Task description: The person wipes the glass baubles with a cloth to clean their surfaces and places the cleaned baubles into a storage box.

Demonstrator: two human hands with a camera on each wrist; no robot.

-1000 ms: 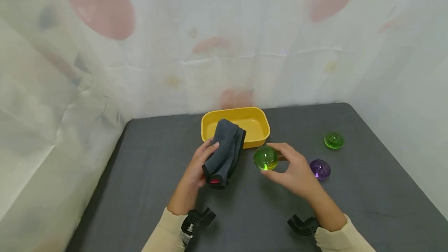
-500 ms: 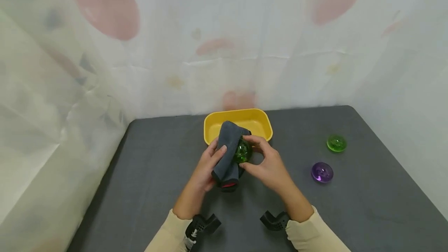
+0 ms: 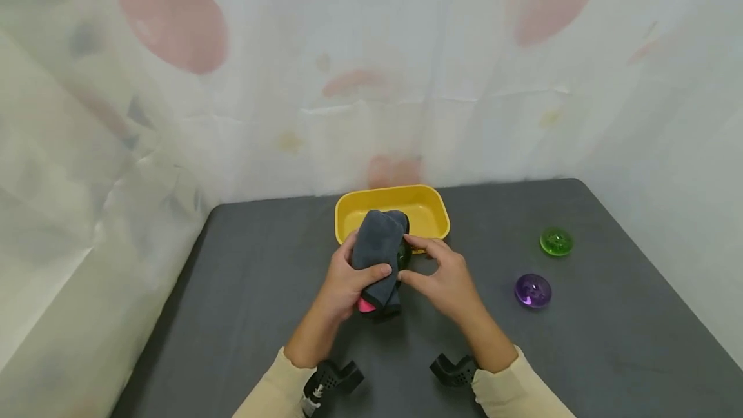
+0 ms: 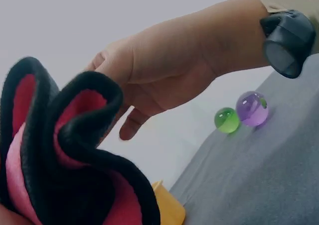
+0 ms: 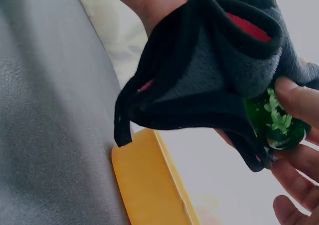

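left hand (image 3: 348, 279) gripped grey cloth (image 3: 377, 250), folded over green ball (image 5: 276, 120) | right hand (image 3: 444, 276) pinched that ball, just before yellow tray (image 3: 432, 208) | small green ball (image 3: 556, 241) and purple ball (image 3: 532, 290) lay on table (image 3: 609, 340), well right

Between the fingers (image 3: 426, 245), the clear green glass ball (image 5: 275, 123) is mostly hidden under the folded dark grey cloth with pink lining (image 3: 377, 250). Behind the fingers, the cloth covers the near rim of the yellow plastic tray (image 3: 432, 215).

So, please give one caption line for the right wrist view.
Fingers press a green ball into a folded dark cloth above a yellow tray.
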